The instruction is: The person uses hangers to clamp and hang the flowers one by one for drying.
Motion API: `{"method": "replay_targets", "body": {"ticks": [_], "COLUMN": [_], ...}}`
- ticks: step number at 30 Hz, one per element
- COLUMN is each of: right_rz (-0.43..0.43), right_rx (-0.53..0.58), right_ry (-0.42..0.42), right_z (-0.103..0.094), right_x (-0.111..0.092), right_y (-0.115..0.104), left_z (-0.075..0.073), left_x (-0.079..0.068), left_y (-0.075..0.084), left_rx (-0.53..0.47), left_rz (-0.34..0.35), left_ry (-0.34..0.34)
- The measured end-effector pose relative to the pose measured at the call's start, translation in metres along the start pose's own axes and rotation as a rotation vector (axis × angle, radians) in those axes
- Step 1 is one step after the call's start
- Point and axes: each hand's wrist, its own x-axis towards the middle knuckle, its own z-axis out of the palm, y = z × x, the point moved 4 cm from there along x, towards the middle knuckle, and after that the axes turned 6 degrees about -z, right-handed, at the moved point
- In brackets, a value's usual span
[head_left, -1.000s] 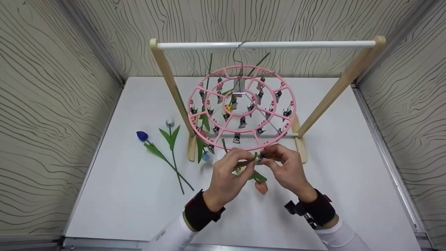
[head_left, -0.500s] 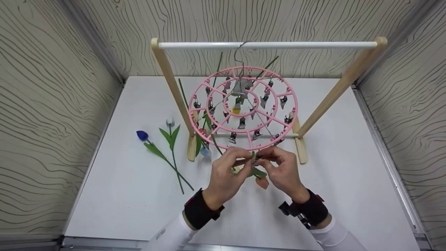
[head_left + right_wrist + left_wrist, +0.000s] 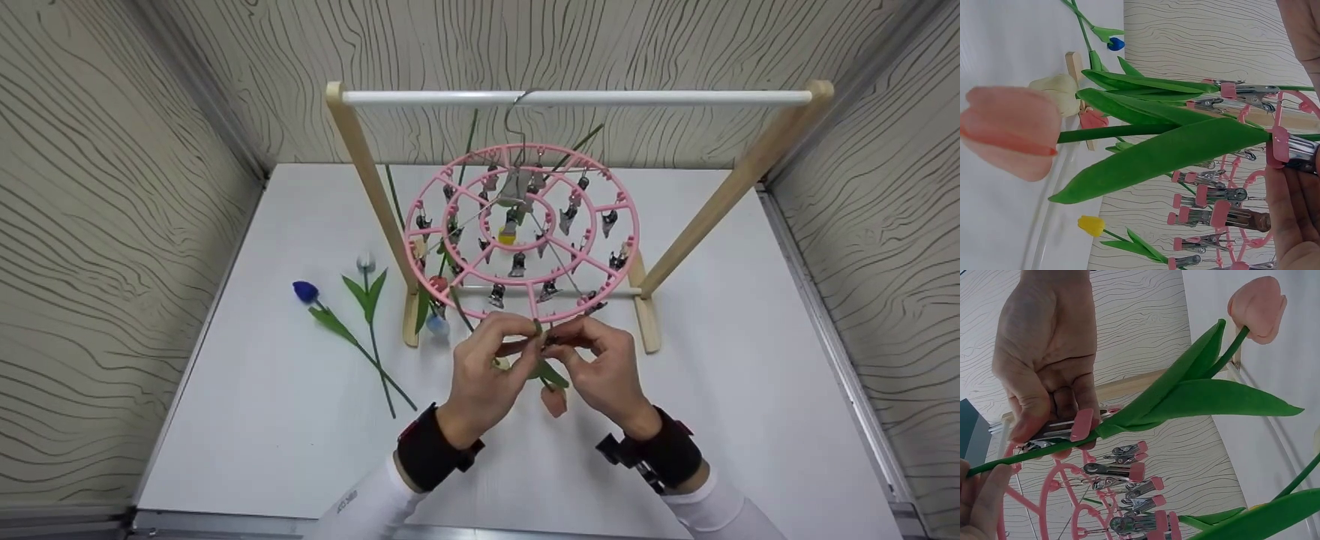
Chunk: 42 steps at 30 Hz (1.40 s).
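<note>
My left hand (image 3: 487,371) pinches the green stem of a peach artificial tulip (image 3: 554,401), whose bloom points down. Close beside it, my right hand (image 3: 606,371) pinches a metal clip (image 3: 1058,432) with pink tips, on the near edge of a round pink clip hanger (image 3: 535,296). In the right wrist view the pink tip of this clip (image 3: 1279,147) lies against the stem at the base of the leaves; whether it bites on the stem I cannot tell. A cream tulip (image 3: 1057,94) hangs behind, mostly hidden by my left hand in the head view.
The hanger hooks over the white bar (image 3: 660,97) of a wooden stand (image 3: 731,195). Yellow (image 3: 508,235), red (image 3: 439,283) and light blue (image 3: 437,325) tulips hang bloom down under it. A blue tulip (image 3: 305,291) and a white tulip (image 3: 366,262) lie crossed on the white table (image 3: 247,420).
The hanger has turned and its clips have shifted. Both hands have moved slightly left and closer together, bringing the tulip stem up to the clip.
</note>
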Motion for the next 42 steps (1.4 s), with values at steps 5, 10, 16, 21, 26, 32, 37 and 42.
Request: {"method": "replay_targets", "body": {"ticks": [5,10,16,21,26,32,37,42], "right_rz": [-0.019,-0.011,0.009,0.049,0.087,0.104,0.112,0.105], "right_rx": [-0.035,-0.054,-0.014,0.021,0.045,0.042,0.067,0.08], "right_ry": [-0.008,-0.017,-0.018,-0.009,0.008,0.021,0.034,0.035], "right_z": [0.0,-0.001,-0.004,-0.007,-0.01,-0.012,-0.015,-0.017], "right_x": [0.0,-0.002,-0.002,-0.003,-0.005,-0.006,-0.007,-0.007], "right_y": [0.0,0.001,0.003,0.006,0.01,0.014,0.016,0.02], "left_z": [0.0,-0.002,-0.005,-0.009,-0.014,-0.024,-0.037,-0.054], "left_x": [0.0,0.001,0.001,-0.001,-0.007,-0.015,-0.024,-0.033], "left_y": [-0.001,-0.002,-0.003,-0.006,-0.011,-0.02,-0.031,-0.047], "left_rx": [-0.011,0.001,0.033,0.052,0.061,0.085,0.109,0.17], "left_rz": [-0.001,0.011,0.002,-0.008,-0.019,-0.028,-0.035,-0.056], "left_ry": [0.003,0.018,0.04,0.057,0.057,0.021,0.006,0.039]}}
